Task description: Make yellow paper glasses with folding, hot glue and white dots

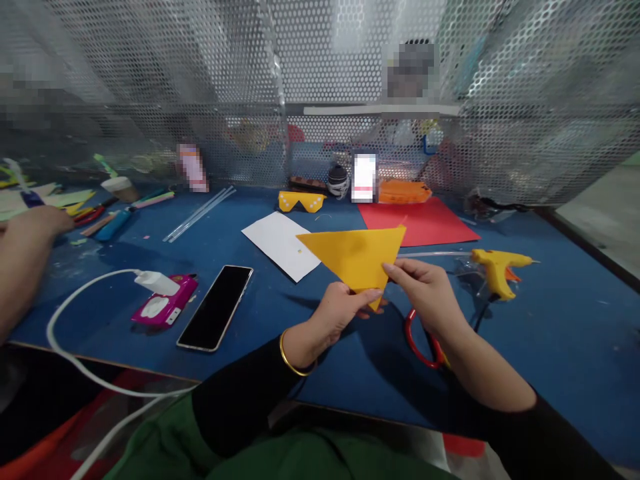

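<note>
A yellow triangular piece of folded paper [353, 252] is held up over the middle of the blue table. Its lower corner lies between the thumb and fingers of my left hand [340, 307], which wears a gold bangle. My right hand [423, 287] pinches the paper's right edge with thumb and fingers. Just below my right hand, red-handled scissors [420, 343] lie on the table, partly hidden by that hand and wrist. A white sheet [281, 245] lies behind and left of the yellow paper, and a red sheet [435, 223] behind and right.
Right of my hands lies a yellow glue gun [500, 267]. A black-screened phone [216, 308] and a magenta power strip [165, 303] with a white cable are on the left. Yellow paper glasses [301, 201] stand farther back, before a perforated metal screen [320, 60]. Another person's arm [25, 260] reaches in at far left.
</note>
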The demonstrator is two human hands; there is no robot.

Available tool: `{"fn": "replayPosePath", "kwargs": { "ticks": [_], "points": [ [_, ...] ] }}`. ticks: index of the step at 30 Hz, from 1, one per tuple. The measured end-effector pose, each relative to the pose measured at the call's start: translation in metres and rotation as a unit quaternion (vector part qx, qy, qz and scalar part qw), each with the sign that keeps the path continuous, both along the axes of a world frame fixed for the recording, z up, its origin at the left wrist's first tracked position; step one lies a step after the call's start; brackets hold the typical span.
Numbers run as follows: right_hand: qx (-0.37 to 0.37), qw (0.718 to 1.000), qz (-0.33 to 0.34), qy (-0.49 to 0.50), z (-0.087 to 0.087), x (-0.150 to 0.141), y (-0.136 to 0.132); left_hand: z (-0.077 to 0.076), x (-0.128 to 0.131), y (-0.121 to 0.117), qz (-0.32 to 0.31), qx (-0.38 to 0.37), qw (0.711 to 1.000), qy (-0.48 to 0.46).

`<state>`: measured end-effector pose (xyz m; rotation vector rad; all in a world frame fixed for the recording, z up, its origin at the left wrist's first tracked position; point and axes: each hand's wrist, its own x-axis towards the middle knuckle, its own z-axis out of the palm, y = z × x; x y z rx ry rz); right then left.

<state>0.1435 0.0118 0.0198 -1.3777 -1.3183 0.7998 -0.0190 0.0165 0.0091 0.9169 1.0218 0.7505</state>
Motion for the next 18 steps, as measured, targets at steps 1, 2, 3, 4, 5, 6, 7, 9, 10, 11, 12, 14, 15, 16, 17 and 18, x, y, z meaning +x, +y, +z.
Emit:
{"fn": "replayPosePath", "kwargs": {
  "ticks": [1, 2, 3, 4, 5, 6, 7, 9, 10, 11, 12, 14, 15, 16, 17, 18],
  "points": [
    [0.017, 0.999, -0.028, -0.017, 0.004, 0.000, -0.002, 0.000, 0.000, 0.001, 0.010, 0.004, 1.000, 0.014],
    [0.047, 0.995, -0.066, -0.054, 0.008, 0.002, -0.003, -0.001, 0.000, 0.002, 0.038, 0.017, 0.999, 0.034],
    [0.088, 0.983, -0.108, -0.116, 0.012, 0.005, -0.005, -0.001, -0.001, 0.003, 0.083, 0.047, 0.994, 0.062],
    [0.138, 0.960, -0.145, -0.197, 0.015, 0.008, -0.007, 0.000, -0.003, 0.005, 0.141, 0.095, 0.981, 0.095],
    [0.192, 0.923, -0.169, -0.287, 0.018, 0.011, -0.009, 0.001, -0.005, 0.006, 0.203, 0.161, 0.957, 0.130],
    [0.245, 0.877, -0.177, -0.374, 0.020, 0.012, -0.011, 0.002, -0.009, 0.008, 0.255, 0.244, 0.921, 0.166],
    [0.288, 0.832, -0.165, -0.444, 0.021, 0.011, -0.014, 0.005, -0.013, 0.010, 0.291, 0.334, 0.875, 0.193],
    [0.337, 0.780, -0.111, -0.516, 0.022, 0.004, -0.019, 0.011, -0.021, 0.014, 0.296, 0.497, 0.786, 0.218],
    [0.347, 0.771, -0.085, -0.526, 0.021, -0.001, -0.022, 0.015, -0.026, 0.017, 0.267, 0.551, 0.757, 0.228],
    [0.349, 0.773, -0.064, -0.525, 0.021, -0.006, -0.024, 0.017, -0.029, 0.019, 0.230, 0.578, 0.745, 0.239],
    [0.344, 0.783, -0.050, -0.515, 0.020, -0.010, -0.026, 0.019, -0.032, 0.022, 0.191, 0.583, 0.749, 0.249],
    [0.318, 0.820, -0.038, -0.475, 0.019, -0.012, -0.030, 0.021, -0.036, 0.026, 0.121, 0.544, 0.789, 0.259],
    [0.292, 0.842, -0.035, -0.453, 0.018, -0.008, -0.033, 0.021, -0.038, 0.027, 0.096, 0.507, 0.821, 0.245],
    [0.255, 0.862, -0.031, -0.437, 0.017, -0.002, -0.036, 0.021, -0.039, 0.028, 0.076, 0.461, 0.858, 0.215],
    [0.209, 0.879, -0.028, -0.427, 0.014, 0.007, -0.040, 0.021, -0.039, 0.029, 0.062, 0.408, 0.895, 0.169],
    [0.151, 0.889, -0.023, -0.433, 0.010, 0.018, -0.045, 0.022, -0.040, 0.030, 0.055, 0.354, 0.926, 0.115]
  ]
}}
